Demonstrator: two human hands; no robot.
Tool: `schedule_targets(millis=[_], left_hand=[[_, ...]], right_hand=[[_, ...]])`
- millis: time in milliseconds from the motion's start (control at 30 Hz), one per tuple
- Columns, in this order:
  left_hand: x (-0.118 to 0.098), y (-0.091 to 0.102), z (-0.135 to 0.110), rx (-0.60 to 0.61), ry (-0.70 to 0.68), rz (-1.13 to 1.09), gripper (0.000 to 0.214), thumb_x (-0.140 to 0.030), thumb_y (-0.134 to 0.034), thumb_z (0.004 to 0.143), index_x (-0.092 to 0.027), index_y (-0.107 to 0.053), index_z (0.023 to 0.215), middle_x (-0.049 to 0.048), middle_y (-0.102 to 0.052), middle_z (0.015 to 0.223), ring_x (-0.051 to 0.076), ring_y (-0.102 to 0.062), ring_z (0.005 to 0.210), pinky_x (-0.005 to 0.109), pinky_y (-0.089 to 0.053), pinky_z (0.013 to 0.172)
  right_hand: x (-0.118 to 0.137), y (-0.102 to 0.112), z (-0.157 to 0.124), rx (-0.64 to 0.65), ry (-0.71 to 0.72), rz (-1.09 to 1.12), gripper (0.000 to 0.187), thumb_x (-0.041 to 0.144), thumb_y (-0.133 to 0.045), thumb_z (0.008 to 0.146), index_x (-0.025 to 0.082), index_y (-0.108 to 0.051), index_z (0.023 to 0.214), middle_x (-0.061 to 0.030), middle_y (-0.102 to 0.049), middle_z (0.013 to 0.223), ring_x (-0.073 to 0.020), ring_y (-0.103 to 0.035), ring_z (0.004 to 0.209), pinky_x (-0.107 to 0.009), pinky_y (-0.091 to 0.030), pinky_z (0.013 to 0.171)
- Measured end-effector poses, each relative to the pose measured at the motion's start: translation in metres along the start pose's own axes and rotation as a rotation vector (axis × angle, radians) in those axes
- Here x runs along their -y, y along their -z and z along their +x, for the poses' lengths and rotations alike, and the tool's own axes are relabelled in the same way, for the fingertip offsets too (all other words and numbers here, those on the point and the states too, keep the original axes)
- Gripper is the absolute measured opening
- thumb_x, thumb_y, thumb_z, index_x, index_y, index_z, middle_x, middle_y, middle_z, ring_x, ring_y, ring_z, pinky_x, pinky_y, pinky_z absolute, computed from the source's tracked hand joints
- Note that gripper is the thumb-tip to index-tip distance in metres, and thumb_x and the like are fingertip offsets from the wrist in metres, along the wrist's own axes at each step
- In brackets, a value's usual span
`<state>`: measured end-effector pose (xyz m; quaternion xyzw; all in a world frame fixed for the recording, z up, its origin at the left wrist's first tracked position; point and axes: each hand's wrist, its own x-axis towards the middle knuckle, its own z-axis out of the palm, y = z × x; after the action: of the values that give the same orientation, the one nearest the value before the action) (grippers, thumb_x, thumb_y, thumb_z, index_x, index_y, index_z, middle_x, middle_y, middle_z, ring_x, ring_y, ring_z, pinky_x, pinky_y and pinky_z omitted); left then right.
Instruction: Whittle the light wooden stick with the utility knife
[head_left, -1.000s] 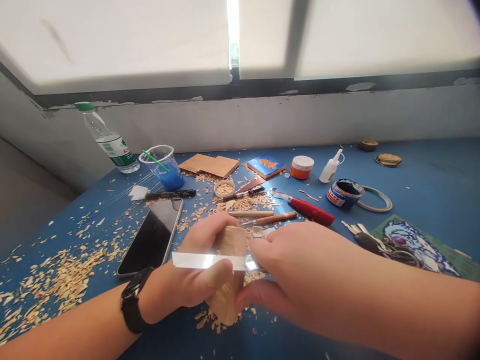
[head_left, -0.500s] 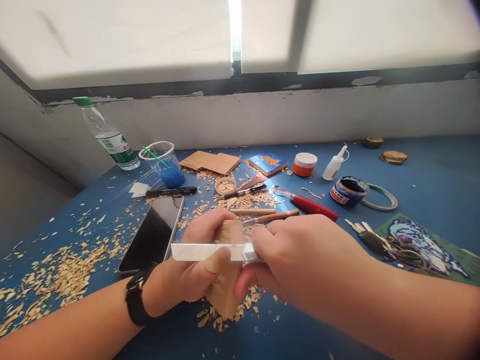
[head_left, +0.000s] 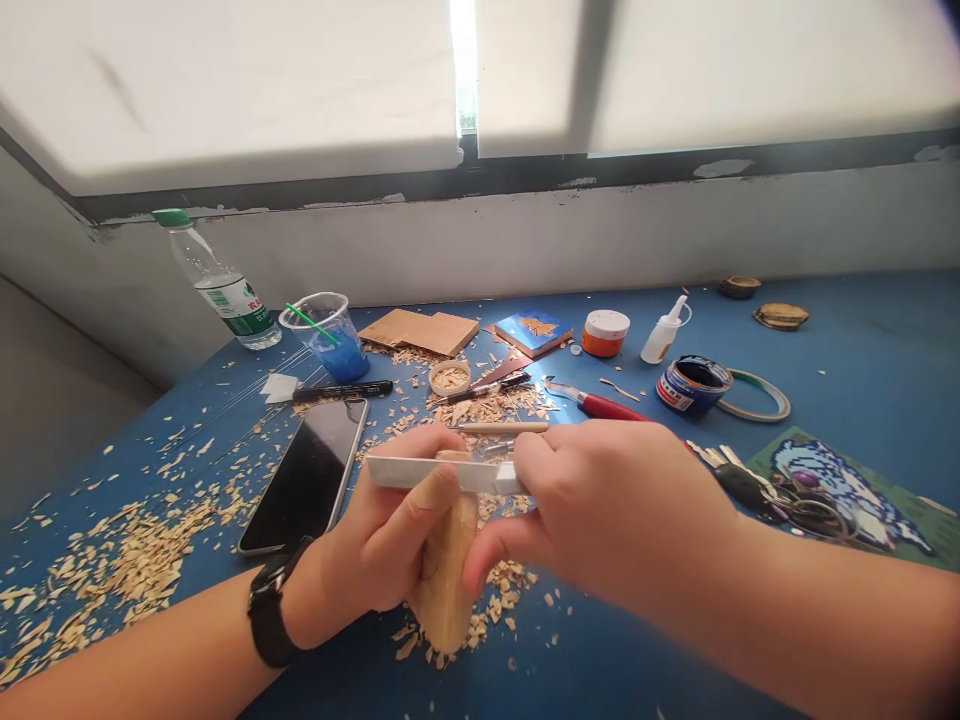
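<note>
Wood [head_left: 448, 585] — in left grip [head_left: 386, 535], jutting nearward.

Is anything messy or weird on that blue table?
Yes: wood shavings lie strewn over the blue table, left of the phone and near the held wood, looking spilled. The open jar has a smeared rim.

"What does the right hand [head_left: 611, 485] cover?"
"The grip of the flat blade [head_left: 409, 473], and part of the red handle [head_left: 609, 407] lying past it."
"And the wooden piece [head_left: 446, 585]?"
"Its upper end is partly behind the blade and left hand [head_left: 390, 535]."
"Anything cut off?"
"Both forearms [head_left: 165, 635], and the green patterned sheet [head_left: 840, 485] at the right edge."
"The bottle label's [head_left: 236, 303] fine print?"
"Too small to read."
</note>
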<state>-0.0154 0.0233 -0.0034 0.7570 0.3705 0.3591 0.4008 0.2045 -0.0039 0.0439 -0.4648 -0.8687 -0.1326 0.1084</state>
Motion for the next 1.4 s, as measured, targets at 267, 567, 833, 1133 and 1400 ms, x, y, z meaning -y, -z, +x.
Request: schedule_targets(millis=[267,567,833,1133,1400], left_hand=[[0.001,0.000,0.003,-0.009,-0.084,0.076,0.060,-0.074,-0.036,0.097,-0.019,-0.060,0.097,0.0025,-0.055,0.082,0.020,-0.048,0.072,0.035,-0.038,0.067],[-0.003,0.000,0.007,0.069,-0.311,0.123,0.057,-0.073,-0.042,0.092,-0.020,-0.057,0.108,0.0057,-0.060,0.092,0.024,-0.055,0.076,0.037,-0.042,0.067],[0.003,0.003,0.006,0.098,-0.160,0.036,0.055,-0.071,-0.045,0.093,-0.020,-0.060,0.105,0.0018,-0.056,0.083,0.020,-0.049,0.070,0.035,-0.038,0.065],[-0.001,0.001,0.002,0.042,-0.095,-0.002,0.042,-0.057,-0.041,0.104,-0.020,-0.058,0.093,-0.0010,-0.051,0.077,0.016,-0.045,0.068,0.032,-0.038,0.066],[-0.005,0.000,0.002,0.037,-0.194,0.087,0.056,-0.073,-0.041,0.095,-0.020,-0.056,0.102,0.0019,-0.051,0.082,0.020,-0.046,0.071,0.037,-0.038,0.067]], right_hand=[[-0.002,0.019,0.009,0.283,0.063,0.148,0.056,0.075,-0.060,0.089,0.021,-0.068,0.075,0.0001,-0.062,0.059,-0.0172,-0.058,0.052,-0.030,-0.026,0.049],[-0.001,0.019,0.002,0.334,0.204,0.257,0.025,0.042,-0.069,0.094,0.022,-0.072,0.080,0.0004,-0.064,0.061,-0.0142,-0.055,0.055,-0.029,-0.025,0.051],[0.000,0.005,0.000,0.107,0.181,0.062,0.019,0.032,-0.082,0.080,0.022,-0.066,0.078,0.0028,-0.062,0.059,-0.0160,-0.052,0.045,-0.032,-0.014,0.045],[0.002,-0.003,-0.008,-0.196,0.054,0.015,0.057,0.073,-0.077,0.074,0.021,-0.057,0.064,0.0012,-0.054,0.054,-0.0171,-0.054,0.047,-0.032,-0.019,0.045],[0.005,0.013,-0.003,0.171,0.204,0.110,0.033,0.049,-0.076,0.088,0.022,-0.067,0.072,0.0012,-0.060,0.058,-0.0128,-0.046,0.044,-0.032,-0.013,0.046]])
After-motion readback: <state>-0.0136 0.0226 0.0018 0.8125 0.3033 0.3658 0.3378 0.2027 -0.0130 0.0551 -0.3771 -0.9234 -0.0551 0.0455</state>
